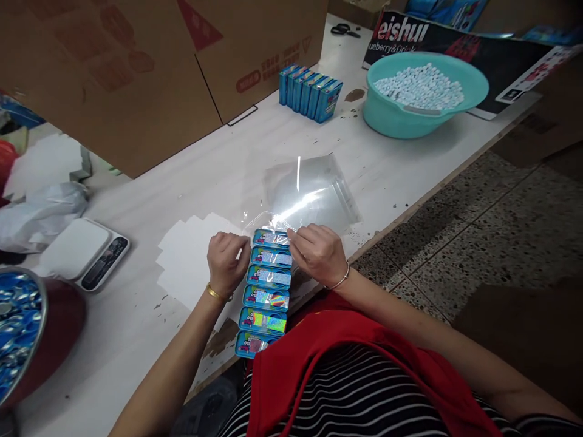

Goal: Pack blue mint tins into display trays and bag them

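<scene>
My left hand (pixel 228 262) is closed, thumb and fingers pinching one side of the edge of a clear plastic bag (pixel 259 220). My right hand (pixel 317 252) grips the other side of that edge in a closed pinch. Between the hands, the bag's edge meets the far end of a row of several small blue tins (pixel 268 277) with shiny lids, running toward my body. A red apron (pixel 291 358) partly hides the nearest tin. Just beyond the hands, a pile of flat clear plastic (pixel 314 188) lies on the white table (pixel 150 212).
White paper sheets (pixel 182 261) lie left of the tins, near a digital scale (pixel 86 252) and a dark red bucket (pixel 64 334) of blue pieces. A big cardboard box (pixel 150 73), upright blue packs (pixel 310 94), a turquoise basin (pixel 396 121) of small white pieces and scissors (pixel 345 30) stand farther back.
</scene>
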Action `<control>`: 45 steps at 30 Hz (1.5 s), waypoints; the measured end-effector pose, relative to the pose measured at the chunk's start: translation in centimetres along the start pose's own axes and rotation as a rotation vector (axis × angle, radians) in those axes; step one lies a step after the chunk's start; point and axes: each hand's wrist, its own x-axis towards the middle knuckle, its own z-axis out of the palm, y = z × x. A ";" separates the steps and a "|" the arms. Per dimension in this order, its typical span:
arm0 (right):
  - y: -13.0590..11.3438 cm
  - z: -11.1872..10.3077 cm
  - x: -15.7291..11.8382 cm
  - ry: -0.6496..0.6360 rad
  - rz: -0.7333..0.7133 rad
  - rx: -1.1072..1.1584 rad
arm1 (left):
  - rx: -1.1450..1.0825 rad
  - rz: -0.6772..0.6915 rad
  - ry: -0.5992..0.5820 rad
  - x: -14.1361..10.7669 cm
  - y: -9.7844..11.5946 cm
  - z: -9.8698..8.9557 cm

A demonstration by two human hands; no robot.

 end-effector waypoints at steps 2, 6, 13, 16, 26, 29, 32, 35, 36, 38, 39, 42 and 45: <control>-0.2 0.0 -0.2 -0.012 -0.028 0.014 | 0.016 0.019 0.005 -1.0 -0.3 -0.1; -0.6 0.2 -1.2 0.026 -0.063 0.088 | 0.020 0.032 0.015 -2.5 -0.5 -0.2; -0.7 1.9 -2.7 0.035 0.297 0.086 | 0.083 -0.069 -0.139 -1.3 -0.9 0.4; -0.7 2.3 -2.8 -0.144 0.475 0.077 | 0.069 -0.090 -0.232 -1.4 -1.1 0.7; -0.7 2.5 -1.8 -0.389 0.533 -0.046 | 0.003 -0.147 -0.133 -2.3 -0.7 -0.1; -0.4 2.5 -1.4 -0.347 0.491 -0.058 | 0.112 -0.129 -0.128 -0.6 -1.1 0.1; 0.0 2.6 -0.4 -0.357 0.419 -0.075 | 0.235 -0.060 -0.184 1.3 -1.6 0.6; 0.2 2.5 0.5 -0.322 0.383 -0.092 | 0.292 -0.008 -0.167 2.7 -1.7 1.1; 0.2 2.5 0.7 -0.285 0.373 -0.094 | 0.298 -0.002 -0.135 2.9 -1.6 1.1; 0.1 2.4 0.7 -0.204 0.341 -0.090 | 0.293 0.000 -0.057 3.1 -1.3 0.8; 0.0 2.4 0.5 -0.169 0.321 -0.087 | 0.286 0.003 -0.026 3.1 -1.1 0.6; -0.1 2.1 0.0 -0.092 0.262 -0.084 | 0.253 0.035 -0.019 3.0 -0.4 -0.1; 0.0 1.9 -0.3 -0.047 0.226 -0.076 | 0.150 0.015 -0.061 3.0 0.1 -0.5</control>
